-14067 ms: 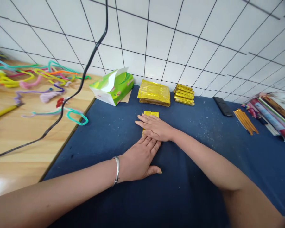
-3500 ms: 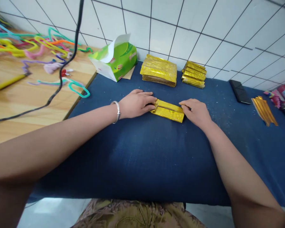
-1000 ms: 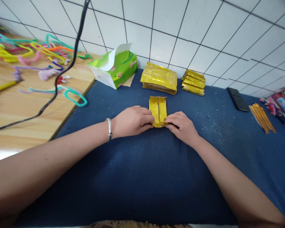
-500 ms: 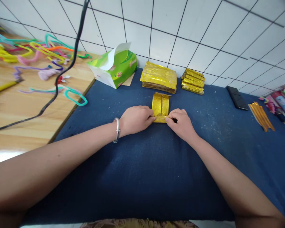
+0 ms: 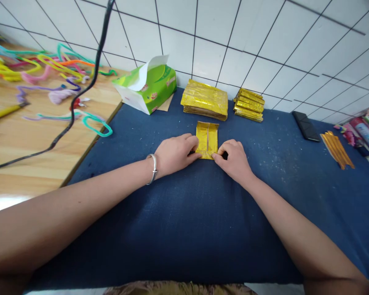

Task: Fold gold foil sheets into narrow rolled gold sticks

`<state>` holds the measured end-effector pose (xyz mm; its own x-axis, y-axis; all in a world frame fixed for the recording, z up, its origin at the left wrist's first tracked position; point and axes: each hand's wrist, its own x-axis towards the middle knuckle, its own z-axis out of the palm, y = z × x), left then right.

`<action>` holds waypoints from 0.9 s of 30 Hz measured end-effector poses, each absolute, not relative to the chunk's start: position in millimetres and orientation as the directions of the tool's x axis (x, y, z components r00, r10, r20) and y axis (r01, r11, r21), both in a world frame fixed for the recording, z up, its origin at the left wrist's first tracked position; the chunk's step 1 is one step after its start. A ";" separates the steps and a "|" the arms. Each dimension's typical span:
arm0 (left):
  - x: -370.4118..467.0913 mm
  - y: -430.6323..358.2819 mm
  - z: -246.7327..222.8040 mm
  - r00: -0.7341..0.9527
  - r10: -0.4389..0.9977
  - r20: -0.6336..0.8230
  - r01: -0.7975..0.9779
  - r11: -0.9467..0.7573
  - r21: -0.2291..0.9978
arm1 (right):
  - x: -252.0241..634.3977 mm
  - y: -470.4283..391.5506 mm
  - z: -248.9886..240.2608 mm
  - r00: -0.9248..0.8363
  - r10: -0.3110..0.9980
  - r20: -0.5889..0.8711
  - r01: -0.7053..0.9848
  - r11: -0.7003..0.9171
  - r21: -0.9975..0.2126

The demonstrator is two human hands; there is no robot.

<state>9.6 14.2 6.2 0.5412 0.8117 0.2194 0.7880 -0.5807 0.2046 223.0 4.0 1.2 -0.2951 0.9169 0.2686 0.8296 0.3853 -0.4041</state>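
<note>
Both grips pinched nearly closed on the near end of the task piece: left hand [image 5: 176, 153] has thumb and bent index at its near-left corner, right hand [image 5: 233, 159] the same at near-right, small loop-shaped gap behind each pair of tips. Piece is a small folded rectangle of shiny gold foil paper [image 5: 202, 137], flat-ish on the dark blue, matte, cloth-like table surface [image 5: 172, 225], between the hands. Two side panels meet at a center seam running away from the wearer; creased band across the near end, narrow flap along the far end. Foil looks crinkled.

Just beyond it: thick stack of wrinkled gold foil sheets [image 5: 204, 96], brownish layered edges. Right of that, a pile of narrow folded gold foil strips [image 5: 249, 104], ridged, overlapping. Farther right, a flat black phone [image 5: 306, 126], then fanned orange-gold strips [image 5: 337, 149]. Left of the stack, a green and white tissue pack [image 5: 158, 84], white flap sticking up, tan paper partly under it.

Smooth silver bangle [image 5: 154, 168] on left wrist. Far left: pale grained wood surface [image 5: 33, 143] with fuzzy bendy multicolored stems [image 5: 98, 130], black cable [image 5: 92, 82] crossing in front. White glossy tile wall [image 5: 178, 45] behind.
</note>
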 end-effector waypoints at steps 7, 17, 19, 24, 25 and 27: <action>7.8 10.2 13.3 0.860 0.467 0.206 0.482 -0.876 -0.024 | 230.1 9.5 -3.7 -0.281 0.924 0.261 0.792 0.377 -0.480; 8.1 1.6 21.8 0.872 0.474 0.124 0.476 -0.879 0.015 | 230.3 -9.7 6.9 -0.238 0.889 0.391 0.758 0.421 -0.498; 11.9 -2.1 19.3 0.858 0.496 0.135 0.493 -0.868 0.057 | 223.5 -19.2 12.7 -0.332 0.845 0.420 0.754 0.505 -0.420; 14.6 -11.3 33.4 0.830 0.532 0.166 0.464 -0.825 0.323 | 213.3 -28.6 14.6 -0.563 0.777 0.280 0.726 0.627 -0.283; 10.8 -9.4 40.1 0.834 0.528 0.161 0.432 -0.805 0.406 | 214.1 -27.5 13.5 -0.573 0.774 0.270 0.726 0.632 -0.272; -2.9 1.3 53.1 0.779 0.593 0.205 0.436 -0.746 0.503 | 217.6 -23.5 11.6 -0.588 0.763 0.268 0.719 0.645 -0.259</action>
